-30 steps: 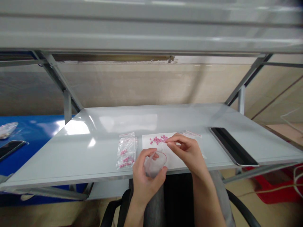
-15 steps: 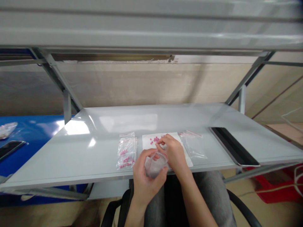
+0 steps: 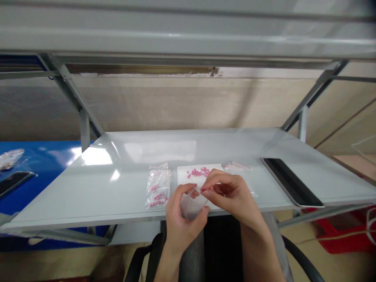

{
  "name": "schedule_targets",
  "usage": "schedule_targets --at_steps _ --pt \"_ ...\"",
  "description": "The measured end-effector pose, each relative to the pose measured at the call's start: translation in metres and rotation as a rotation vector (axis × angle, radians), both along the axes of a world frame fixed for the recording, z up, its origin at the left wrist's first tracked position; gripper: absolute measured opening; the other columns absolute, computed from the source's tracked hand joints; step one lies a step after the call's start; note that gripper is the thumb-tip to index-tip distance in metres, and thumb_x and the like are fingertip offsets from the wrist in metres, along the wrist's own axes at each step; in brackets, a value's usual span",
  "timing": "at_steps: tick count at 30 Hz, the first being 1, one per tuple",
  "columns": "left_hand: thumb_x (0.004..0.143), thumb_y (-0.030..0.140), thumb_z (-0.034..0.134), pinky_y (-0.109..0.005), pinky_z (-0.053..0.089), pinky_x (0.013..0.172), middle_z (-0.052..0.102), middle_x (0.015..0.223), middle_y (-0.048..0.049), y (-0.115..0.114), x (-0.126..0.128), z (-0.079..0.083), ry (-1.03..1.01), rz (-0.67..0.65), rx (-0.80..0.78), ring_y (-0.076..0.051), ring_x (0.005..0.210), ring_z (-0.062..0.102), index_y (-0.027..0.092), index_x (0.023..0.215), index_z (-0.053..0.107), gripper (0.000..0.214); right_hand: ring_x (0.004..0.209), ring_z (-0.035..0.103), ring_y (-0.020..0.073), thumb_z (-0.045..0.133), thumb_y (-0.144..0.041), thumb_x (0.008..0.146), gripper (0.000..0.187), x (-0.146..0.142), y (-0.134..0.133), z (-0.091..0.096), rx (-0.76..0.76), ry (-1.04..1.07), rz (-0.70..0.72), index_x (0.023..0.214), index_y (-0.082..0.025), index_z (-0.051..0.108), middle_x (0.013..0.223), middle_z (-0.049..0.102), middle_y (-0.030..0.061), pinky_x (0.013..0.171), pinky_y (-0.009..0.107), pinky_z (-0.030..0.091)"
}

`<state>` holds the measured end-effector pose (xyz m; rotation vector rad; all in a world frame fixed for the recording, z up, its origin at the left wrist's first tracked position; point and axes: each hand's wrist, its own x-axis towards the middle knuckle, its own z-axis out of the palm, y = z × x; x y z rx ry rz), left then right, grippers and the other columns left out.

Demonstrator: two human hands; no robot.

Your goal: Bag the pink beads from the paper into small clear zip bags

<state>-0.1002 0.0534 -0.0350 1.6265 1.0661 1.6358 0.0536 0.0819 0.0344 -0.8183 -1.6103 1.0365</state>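
My left hand (image 3: 180, 219) is closed around a small clear plastic bag (image 3: 192, 205), holding it up at the near edge of the grey table (image 3: 88, 188). My right hand (image 3: 232, 194) is pinched at the mouth of that bag, thumb and forefinger together. Whether a bead is between the fingertips I cannot tell. Just beyond the hands, small pink beads (image 3: 199, 172) lie scattered on a white sheet (image 3: 183, 178). Left of the sheet lies a stack of small clear bags with pink beads inside (image 3: 158, 187).
Empty clear bags (image 3: 237, 167) lie right of the white sheet. A dark tablet (image 3: 290, 182) rests at the table's right. A blue table (image 3: 38, 160) at left carries a phone (image 3: 13, 181) and a clear bag (image 3: 10, 158). A metal shelf frame spans overhead. A red crate (image 3: 346, 235) sits low right.
My right hand went from the beads on the sheet to the bag's mouth, drew a little to the right, and now pinches there. The left hand has kept hold of the bag.
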Motion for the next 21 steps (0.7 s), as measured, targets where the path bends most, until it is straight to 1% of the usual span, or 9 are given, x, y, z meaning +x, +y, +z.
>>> schedule_targets --at_steps 2,4,7,9,11,13,15,18,21 --pt "0.081 0.022 0.072 -0.029 0.054 0.087 0.067 0.107 -0.0002 0.000 0.000 0.002 0.006 0.005 0.010 -0.018 0.099 0.067 0.028 0.119 0.059 0.041 0.058 0.045 0.0108 0.077 -0.020 0.080 0.004 -0.003 -0.005 0.003 -0.011 -0.071 0.030 0.083 -0.022 0.080 0.072 0.062 0.0006 0.050 0.024 0.034" --pt "0.081 0.021 0.071 -0.029 0.054 0.087 0.067 0.105 -0.0005 -0.001 -0.001 0.004 0.017 0.023 0.023 -0.018 0.097 0.067 0.028 0.118 0.059 0.039 0.060 0.047 0.0118 0.075 -0.020 0.082 0.006 -0.003 -0.008 0.001 -0.008 -0.067 -0.009 0.084 -0.022 0.079 0.074 0.062 0.0013 0.051 0.025 0.035" --pt "0.079 0.020 0.070 -0.030 0.054 0.084 0.066 0.101 -0.0008 -0.004 -0.004 0.006 0.027 0.036 0.063 -0.018 0.092 0.065 0.027 0.120 0.059 0.043 0.068 0.053 0.0142 0.071 -0.023 0.087 0.008 0.001 -0.010 -0.006 0.036 0.084 -0.215 0.080 -0.023 0.075 0.075 0.062 0.0013 0.056 0.025 0.040" --pt "0.079 0.022 0.071 -0.031 0.054 0.083 0.065 0.098 -0.0012 -0.006 -0.006 0.008 0.023 0.024 0.097 -0.018 0.089 0.065 0.026 0.121 0.059 0.044 0.066 0.053 0.0142 0.069 -0.026 0.089 0.013 0.007 -0.007 -0.014 0.033 0.123 -0.335 0.076 -0.022 0.072 0.070 0.059 0.0000 0.056 0.025 0.041" --pt "0.079 0.027 0.073 -0.033 0.055 0.082 0.066 0.098 -0.0026 -0.009 -0.006 0.011 0.008 0.003 0.158 -0.019 0.089 0.064 0.025 0.121 0.060 0.044 0.062 0.051 0.0138 0.069 -0.030 0.089 0.016 0.013 -0.003 -0.021 -0.002 0.030 -0.385 0.076 -0.021 0.071 0.066 0.058 -0.0005 0.053 0.024 0.040" --pt "0.081 0.036 0.075 -0.035 0.056 0.079 0.067 0.097 -0.0043 -0.012 -0.005 0.013 -0.021 -0.025 0.235 -0.021 0.089 0.064 0.025 0.120 0.060 0.044 0.059 0.051 0.0143 0.068 -0.033 0.088 0.018 0.015 0.002 -0.028 -0.004 -0.124 -0.433 0.077 -0.019 0.071 0.066 0.059 0.0003 0.051 0.024 0.041" --pt "0.082 0.043 0.076 -0.037 0.056 0.076 0.067 0.094 -0.0055 -0.014 -0.003 0.015 -0.060 -0.058 0.304 -0.022 0.086 0.065 0.025 0.121 0.060 0.046 0.057 0.051 0.0145 0.064 -0.031 0.089 0.016 0.015 0.007 -0.034 0.070 -0.297 -0.514 0.080 -0.019 0.071 0.067 0.060 0.0010 0.052 0.026 0.043" --pt "0.083 0.045 0.076 -0.041 0.056 0.074 0.066 0.091 -0.0061 -0.017 -0.001 0.016 -0.103 -0.089 0.363 -0.023 0.081 0.065 0.025 0.123 0.060 0.047 0.055 0.052 0.0152 0.058 -0.024 0.089 0.015 0.013 0.015 -0.043 0.228 -0.539 -0.648 0.082 -0.019 0.069 0.069 0.063 0.0020 0.057 0.028 0.045" --pt "0.084 0.044 0.076 -0.045 0.056 0.075 0.067 0.092 -0.0069 -0.017 0.000 0.015 -0.095 -0.073 0.377 -0.025 0.081 0.066 0.027 0.124 0.060 0.047 0.061 0.057 0.0184 0.055 -0.020 0.088 0.015 0.013 0.022 -0.052 0.285 -0.636 -0.681 0.081 -0.019 0.068 0.071 0.066 0.0040 0.062 0.031 0.046"
